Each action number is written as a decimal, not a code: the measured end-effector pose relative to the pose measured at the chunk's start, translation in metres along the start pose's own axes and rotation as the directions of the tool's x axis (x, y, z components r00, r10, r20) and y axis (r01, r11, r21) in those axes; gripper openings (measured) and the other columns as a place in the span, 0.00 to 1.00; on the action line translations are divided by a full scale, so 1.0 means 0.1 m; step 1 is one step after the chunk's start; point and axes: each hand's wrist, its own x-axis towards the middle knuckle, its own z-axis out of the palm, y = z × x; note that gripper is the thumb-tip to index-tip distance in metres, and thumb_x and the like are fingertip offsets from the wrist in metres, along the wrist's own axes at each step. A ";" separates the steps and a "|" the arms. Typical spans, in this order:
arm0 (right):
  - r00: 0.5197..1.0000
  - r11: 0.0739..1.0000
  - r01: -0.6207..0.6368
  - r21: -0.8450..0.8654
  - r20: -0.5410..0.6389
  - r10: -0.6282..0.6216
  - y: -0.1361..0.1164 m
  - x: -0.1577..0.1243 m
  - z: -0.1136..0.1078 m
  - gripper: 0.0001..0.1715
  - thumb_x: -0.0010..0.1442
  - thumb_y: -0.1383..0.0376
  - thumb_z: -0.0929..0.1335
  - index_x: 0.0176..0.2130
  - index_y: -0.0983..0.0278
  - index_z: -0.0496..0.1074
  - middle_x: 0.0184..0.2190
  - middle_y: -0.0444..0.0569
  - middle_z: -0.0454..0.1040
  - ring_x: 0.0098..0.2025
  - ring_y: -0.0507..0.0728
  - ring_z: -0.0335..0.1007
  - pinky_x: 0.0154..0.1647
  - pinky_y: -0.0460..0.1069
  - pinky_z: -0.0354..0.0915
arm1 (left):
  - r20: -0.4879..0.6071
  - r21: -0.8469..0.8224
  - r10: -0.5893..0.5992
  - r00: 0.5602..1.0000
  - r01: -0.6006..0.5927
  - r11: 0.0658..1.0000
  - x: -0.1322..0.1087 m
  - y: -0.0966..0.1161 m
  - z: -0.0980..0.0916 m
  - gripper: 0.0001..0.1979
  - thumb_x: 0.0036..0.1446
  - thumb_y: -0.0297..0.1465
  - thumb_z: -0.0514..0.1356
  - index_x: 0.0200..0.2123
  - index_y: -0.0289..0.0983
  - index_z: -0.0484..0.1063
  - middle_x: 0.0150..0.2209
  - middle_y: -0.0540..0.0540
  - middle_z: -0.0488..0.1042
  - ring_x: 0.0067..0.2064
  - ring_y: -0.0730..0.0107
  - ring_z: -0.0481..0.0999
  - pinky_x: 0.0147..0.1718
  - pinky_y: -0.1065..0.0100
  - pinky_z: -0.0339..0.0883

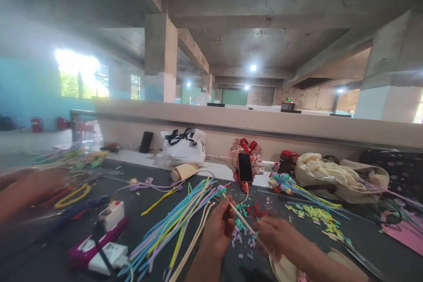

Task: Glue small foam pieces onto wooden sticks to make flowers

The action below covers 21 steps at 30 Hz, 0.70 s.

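My left hand (220,222) is closed around a slim cream stem (240,215) like a pipe cleaner, slanting down to the right. Close to the stem's upper end is a small teal and lilac flower-like piece (220,190). My right hand (279,234), blurred by motion, has its fingers curled at the stem's lower end. Just left of my hands lies a loose bundle of blue, lilac and yellow fuzzy stems (178,218), with several cream stems (194,242) beside it. Short lilac and teal cut pieces (243,229) are scattered beneath the held stem.
A propped phone (245,167) with a cable faces me. A power strip (82,246) with plugs lies front left. Another person's blurred arm (29,191) reaches in at left. Yellow cut pieces (315,216), a multicoloured flower bunch (282,183) and scissors (361,260) lie right.
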 end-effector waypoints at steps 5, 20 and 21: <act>0.999 0.990 -0.039 0.135 0.025 0.036 -0.01 0.30 0.39 0.15 0.51 0.56 0.58 0.23 0.64 0.63 0.09 0.37 0.59 0.09 0.47 0.52 0.09 0.41 0.49 | 0.045 0.019 -0.069 0.997 0.068 0.998 0.02 -0.03 -0.02 0.06 0.50 0.28 0.59 0.33 0.34 0.71 0.23 0.50 0.72 0.17 0.83 0.69 0.10 0.83 0.59; 0.999 0.999 0.040 -0.001 -0.009 -0.040 0.02 0.28 0.32 0.17 0.51 0.58 0.58 0.21 0.65 0.65 0.04 0.34 0.54 0.06 0.45 0.45 0.05 0.40 0.40 | 0.066 0.079 -0.015 0.998 0.010 0.997 -0.02 -0.04 -0.01 0.04 0.48 0.27 0.59 0.30 0.33 0.71 0.22 0.49 0.72 0.17 0.84 0.66 0.10 0.84 0.54; 0.999 0.999 0.047 -0.011 -0.007 -0.047 0.01 0.27 0.31 0.16 0.51 0.59 0.58 0.21 0.65 0.64 0.05 0.34 0.54 0.06 0.45 0.45 0.05 0.39 0.40 | 0.069 0.092 -0.009 0.998 0.003 0.996 -0.02 -0.05 -0.01 0.04 0.48 0.27 0.59 0.29 0.33 0.71 0.21 0.50 0.71 0.16 0.84 0.66 0.10 0.83 0.53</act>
